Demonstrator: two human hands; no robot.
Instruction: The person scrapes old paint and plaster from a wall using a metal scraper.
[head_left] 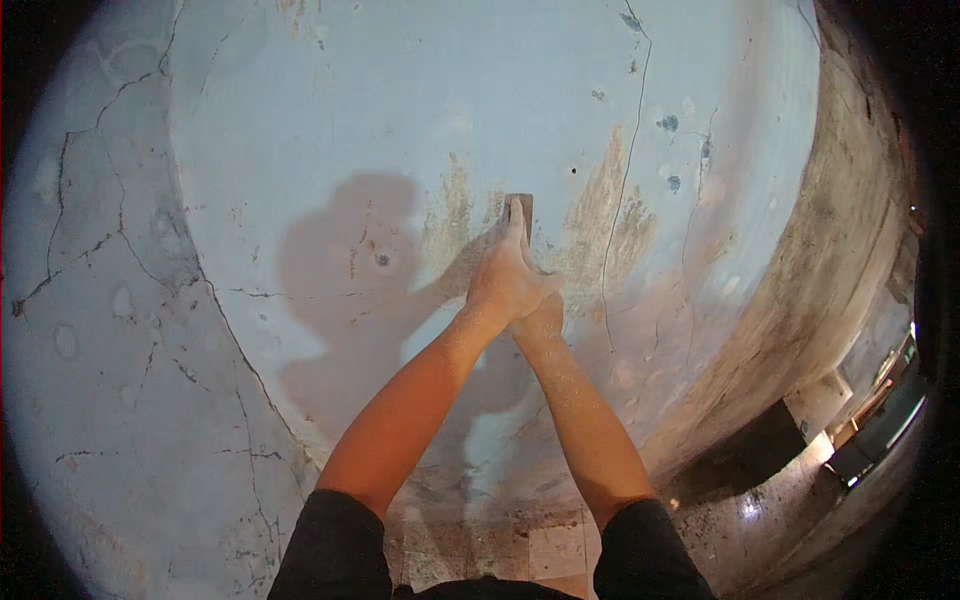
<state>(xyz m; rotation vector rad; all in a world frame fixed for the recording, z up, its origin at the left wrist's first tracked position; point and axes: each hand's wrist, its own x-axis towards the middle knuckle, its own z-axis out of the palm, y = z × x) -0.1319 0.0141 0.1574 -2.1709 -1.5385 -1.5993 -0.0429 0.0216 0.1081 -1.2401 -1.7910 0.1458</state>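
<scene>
My left hand is closed on a small, flat, dark rectangular hand tool, with one finger stretched up along its face. The tool lies against the pale blue wall; it looks like a scraper or a sanding block, but I cannot tell which. My right hand is just below and partly behind the left, closed where the two meet. Its fingers are mostly hidden, as is the lower part of the tool. Bare grey-brown patches flank the tool where the paint is gone. Pale dust covers both forearms.
Long cracks run down the wall, and a greyer cracked wall section bends away at left. My shadow falls left of my hands. Brown stained wall curves along the right. Tiled floor and a dark box-like object are low down.
</scene>
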